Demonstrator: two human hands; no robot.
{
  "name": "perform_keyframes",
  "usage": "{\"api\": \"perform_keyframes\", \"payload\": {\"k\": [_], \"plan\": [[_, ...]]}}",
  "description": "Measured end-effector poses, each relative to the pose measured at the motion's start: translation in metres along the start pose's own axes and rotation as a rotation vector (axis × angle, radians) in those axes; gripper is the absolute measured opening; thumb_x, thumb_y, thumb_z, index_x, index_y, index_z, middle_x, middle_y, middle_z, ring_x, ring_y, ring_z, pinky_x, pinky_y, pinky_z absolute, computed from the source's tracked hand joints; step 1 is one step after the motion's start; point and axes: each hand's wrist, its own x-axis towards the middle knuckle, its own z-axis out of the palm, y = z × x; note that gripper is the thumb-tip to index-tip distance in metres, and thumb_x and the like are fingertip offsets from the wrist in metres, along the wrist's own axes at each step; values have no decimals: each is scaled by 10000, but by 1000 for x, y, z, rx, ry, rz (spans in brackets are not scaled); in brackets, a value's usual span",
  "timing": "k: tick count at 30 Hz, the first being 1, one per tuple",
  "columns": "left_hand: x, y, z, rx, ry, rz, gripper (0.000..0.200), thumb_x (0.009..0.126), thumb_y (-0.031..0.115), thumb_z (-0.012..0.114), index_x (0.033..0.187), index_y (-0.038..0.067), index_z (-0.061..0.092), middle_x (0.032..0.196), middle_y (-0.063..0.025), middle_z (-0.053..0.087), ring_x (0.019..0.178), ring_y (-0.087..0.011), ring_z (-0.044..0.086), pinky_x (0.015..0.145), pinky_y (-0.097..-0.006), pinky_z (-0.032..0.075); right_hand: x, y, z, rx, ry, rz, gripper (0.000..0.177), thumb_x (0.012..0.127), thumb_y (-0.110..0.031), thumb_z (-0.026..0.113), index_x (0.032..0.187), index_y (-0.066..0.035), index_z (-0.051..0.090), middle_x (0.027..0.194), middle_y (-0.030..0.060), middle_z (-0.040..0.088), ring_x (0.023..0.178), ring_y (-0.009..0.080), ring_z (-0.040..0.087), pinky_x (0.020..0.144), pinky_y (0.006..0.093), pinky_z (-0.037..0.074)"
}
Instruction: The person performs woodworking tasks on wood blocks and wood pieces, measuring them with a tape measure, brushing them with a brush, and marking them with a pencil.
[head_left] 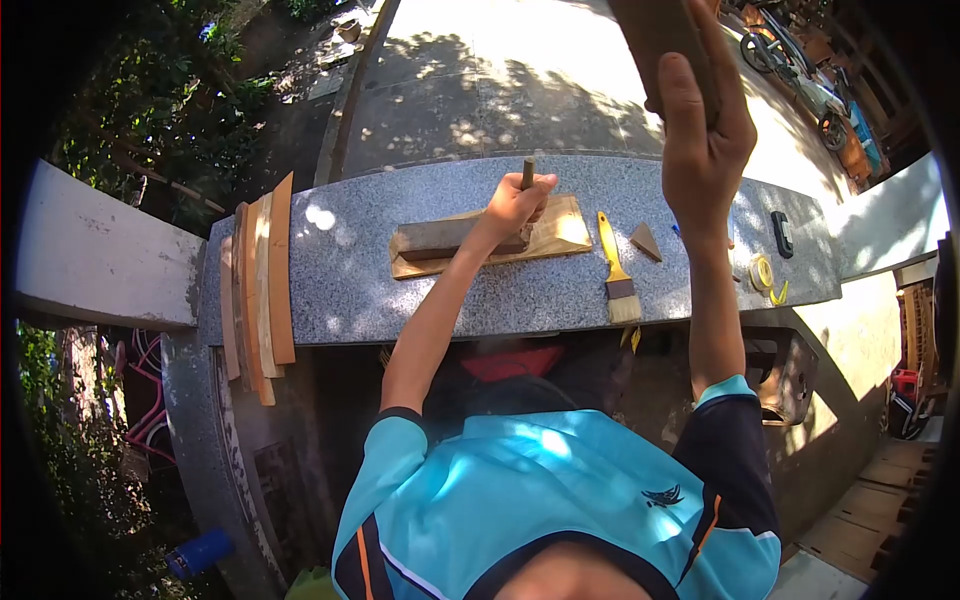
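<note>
My left hand (518, 208) is closed around a slim upright stick-like tool (528, 172), possibly a chisel; its top sticks out above the fist and its lower end is hidden. Under that fist lies a dark brown wooden block (440, 238), resting on a paler wooden board (568, 226) on the speckled grey bench top. High at the upper right, my right hand (705, 135) grips a brown wooden block (660, 40), raised well above the bench and partly cut off by the frame's edge.
Right of the board lie a yellow-handled paintbrush (612, 270), a small wooden triangle (646, 242), a roll of tape (761, 272) and a black object (781, 234). Several long wooden strips (262, 285) overhang the bench's left end. A dark chair (790, 375) stands below right.
</note>
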Motion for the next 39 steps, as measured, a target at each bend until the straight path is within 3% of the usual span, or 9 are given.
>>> {"api": "perform_keyframes", "payload": {"k": [3, 4, 12, 14, 22, 24, 31, 34, 39], "plan": [[-4, -6, 4, 70, 37, -28, 420, 877, 283, 539, 527, 86, 418, 459, 44, 356, 432, -40, 320, 403, -238, 253, -42, 39, 21, -239, -103, -262, 370, 881, -180, 499, 1233, -68, 473, 960, 136, 644, 746, 186, 634, 619, 269, 492], [-3, -10, 5, 111, 77, -3, 421, 875, 289, 543, 526, 84, 427, 460, 46, 357, 443, -36, 326, 407, -237, 256, -51, 42, 17, -601, -748, -78, 381, 865, -171, 523, 1233, -85, 479, 901, 163, 653, 722, 231, 645, 625, 281, 490], [-4, 4, 5, 91, -1, -89, 398, 881, 249, 511, 528, 87, 422, 473, 42, 371, 448, -49, 351, 413, -238, 275, -22, -1, 11, 61, 529, -105, 381, 868, -197, 534, 1221, -57, 500, 909, 96, 638, 681, 139, 585, 594, 225, 450], [-2, -5, 7, -17, 19, 28, 420, 874, 292, 536, 528, 87, 416, 474, 48, 364, 441, -47, 324, 408, -247, 261, -65, 37, 9, -483, -520, 116, 395, 866, -211, 532, 1237, -80, 493, 843, 82, 648, 674, 116, 576, 597, 223, 451], [-6, -1, 5, 32, -33, -9, 404, 875, 239, 527, 523, 105, 380, 483, 54, 336, 435, -42, 301, 402, -232, 240, -40, 23, 17, -53, 431, -190, 415, 880, -201, 512, 1262, -54, 442, 832, 98, 632, 629, 185, 591, 595, 259, 466], [-6, -6, 5, 3, -15, -13, 413, 874, 249, 533, 519, 106, 378, 487, 55, 334, 439, -41, 300, 404, -232, 239, -74, 33, 14, -560, -619, 209, 419, 846, -196, 544, 1250, -108, 471, 776, 226, 601, 655, 329, 616, 627, 313, 479], [-10, 1, 5, 49, -50, -15, 410, 884, 255, 519, 525, 104, 390, 495, 59, 319, 470, -46, 281, 435, -231, 245, -38, 21, 17, -174, 255, -131, 434, 876, -201, 469, 1284, -62, 423, 745, 62, 622, 548, 92, 508, 510, 217, 399], [-11, -5, 5, 8, -52, -36, 424, 857, 339, 564, 538, 91, 434, 489, 53, 354, 455, -48, 318, 425, -243, 268, -81, 45, 18, -423, -525, 62, 385, 857, -170, 481, 1222, -47, 498, 746, 64, 626, 601, 94, 524, 533, 235, 414], [-9, -2, 2, 30, -113, -75, 411, 868, 302, 548, 535, 93, 428, 476, 53, 344, 433, -44, 309, 414, -240, 253, -33, -3, 9, -47, 161, -36, 386, 846, -156, 489, 1221, -67, 508, 804, 90, 635, 612, 96, 543, 540, 223, 420]]}}
